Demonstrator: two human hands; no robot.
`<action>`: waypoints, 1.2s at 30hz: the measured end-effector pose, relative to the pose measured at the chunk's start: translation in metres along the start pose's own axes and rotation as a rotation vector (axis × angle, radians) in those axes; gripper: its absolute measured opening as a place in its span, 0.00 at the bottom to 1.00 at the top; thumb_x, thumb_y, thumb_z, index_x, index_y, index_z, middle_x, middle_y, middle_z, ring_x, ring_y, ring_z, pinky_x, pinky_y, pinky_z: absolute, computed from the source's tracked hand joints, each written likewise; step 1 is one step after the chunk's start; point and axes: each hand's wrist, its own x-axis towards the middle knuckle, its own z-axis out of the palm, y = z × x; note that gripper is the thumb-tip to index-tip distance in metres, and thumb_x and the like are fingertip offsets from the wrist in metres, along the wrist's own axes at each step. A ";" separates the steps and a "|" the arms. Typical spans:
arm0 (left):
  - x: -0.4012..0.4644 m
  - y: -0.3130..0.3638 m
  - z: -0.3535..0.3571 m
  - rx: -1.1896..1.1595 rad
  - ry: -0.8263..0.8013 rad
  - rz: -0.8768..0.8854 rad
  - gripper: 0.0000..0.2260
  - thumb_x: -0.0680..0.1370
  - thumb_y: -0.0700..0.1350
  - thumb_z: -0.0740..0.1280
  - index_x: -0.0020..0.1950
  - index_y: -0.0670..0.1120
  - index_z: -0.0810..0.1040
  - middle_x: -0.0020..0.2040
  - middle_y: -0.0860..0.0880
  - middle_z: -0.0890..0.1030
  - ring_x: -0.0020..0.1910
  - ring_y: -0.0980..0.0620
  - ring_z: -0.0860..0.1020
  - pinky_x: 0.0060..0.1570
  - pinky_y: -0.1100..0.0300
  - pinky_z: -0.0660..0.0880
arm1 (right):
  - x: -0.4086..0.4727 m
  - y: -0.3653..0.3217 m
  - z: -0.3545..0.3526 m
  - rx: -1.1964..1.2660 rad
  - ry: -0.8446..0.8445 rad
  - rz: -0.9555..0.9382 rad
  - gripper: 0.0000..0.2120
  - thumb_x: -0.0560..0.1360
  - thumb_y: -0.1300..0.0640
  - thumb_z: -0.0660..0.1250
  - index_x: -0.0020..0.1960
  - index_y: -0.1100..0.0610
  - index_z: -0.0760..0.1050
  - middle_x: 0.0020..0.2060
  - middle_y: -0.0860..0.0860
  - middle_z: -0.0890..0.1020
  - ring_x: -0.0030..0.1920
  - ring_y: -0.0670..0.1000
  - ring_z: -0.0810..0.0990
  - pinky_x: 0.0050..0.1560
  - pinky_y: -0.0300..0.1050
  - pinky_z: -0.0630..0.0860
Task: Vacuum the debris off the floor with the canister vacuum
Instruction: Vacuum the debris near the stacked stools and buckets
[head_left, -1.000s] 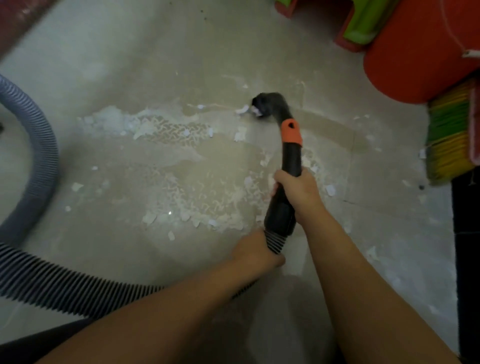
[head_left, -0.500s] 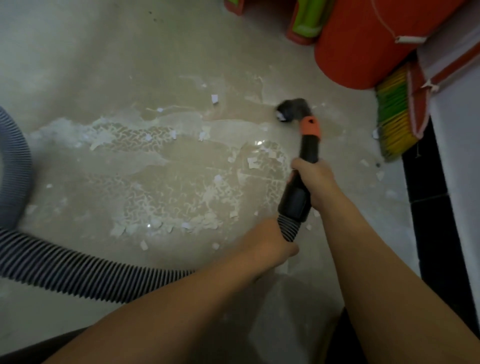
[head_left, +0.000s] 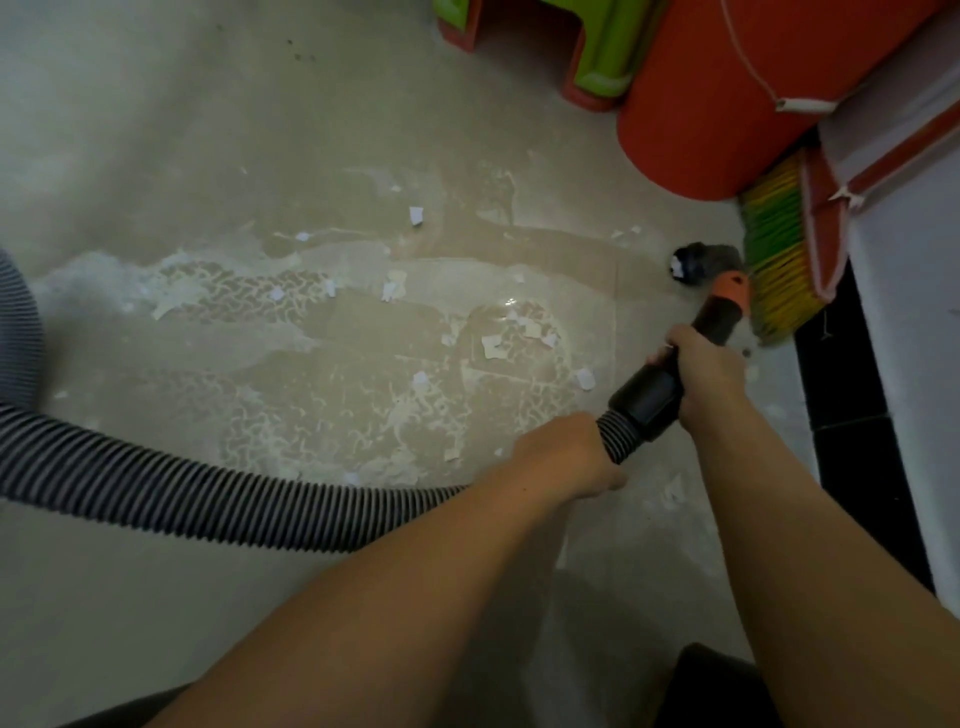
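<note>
- right hand (head_left: 701, 374) clenched round the black wand (head_left: 670, 374) just below its orange collar (head_left: 730, 293); left hand (head_left: 566, 457) wrapped round the ribbed hose (head_left: 208, 493) right where it meets the wand; both grips look firm
- nozzle (head_left: 698, 262) sits low near the right edge of the floor (head_left: 156, 130), just beside the broom bristles (head_left: 774, 260) and near the orange bucket (head_left: 727, 93); a white scrap seems stuck at its mouth; cannot tell if the mouth touches the floor
- step in hand, as I judge it: clearing the right edge; keep the mouth flat and low; go slow so scraps lift rather than scatter
- keep the nozzle off the bristles; suction could grab them and clog
- most paper scraps (head_left: 493, 348) and the white powder (head_left: 291, 426) lie mid-floor, left of the nozzle; far from done; next work back leftward in overlapping strokes
- powder looks smeared, perhaps damp; may need repeat passes
- left hand should feed slack; hose loops across the near-left floor and could drag through powder
- green stool (head_left: 597, 47) at the far edge; a few scraps near it; one lies near the right forearm, easy to miss
</note>
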 end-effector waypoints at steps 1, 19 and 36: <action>0.000 -0.002 0.000 -0.029 0.016 -0.026 0.17 0.75 0.50 0.69 0.59 0.46 0.70 0.46 0.48 0.74 0.43 0.49 0.75 0.40 0.57 0.70 | 0.000 -0.003 0.012 -0.043 -0.048 -0.024 0.07 0.72 0.63 0.67 0.48 0.63 0.71 0.31 0.54 0.76 0.24 0.48 0.76 0.26 0.41 0.76; 0.047 -0.004 -0.027 -0.111 0.016 -0.052 0.09 0.75 0.47 0.68 0.46 0.47 0.69 0.38 0.50 0.72 0.37 0.51 0.74 0.33 0.60 0.71 | 0.037 -0.019 0.057 -0.114 -0.058 -0.098 0.07 0.71 0.62 0.67 0.46 0.61 0.71 0.35 0.56 0.77 0.30 0.52 0.76 0.32 0.45 0.76; 0.143 0.026 -0.081 -0.370 0.170 -0.075 0.10 0.75 0.44 0.69 0.47 0.42 0.70 0.37 0.47 0.71 0.39 0.48 0.74 0.32 0.60 0.71 | 0.099 -0.102 0.142 -0.475 -0.313 -0.296 0.21 0.74 0.61 0.67 0.66 0.61 0.67 0.50 0.56 0.76 0.45 0.54 0.78 0.42 0.47 0.75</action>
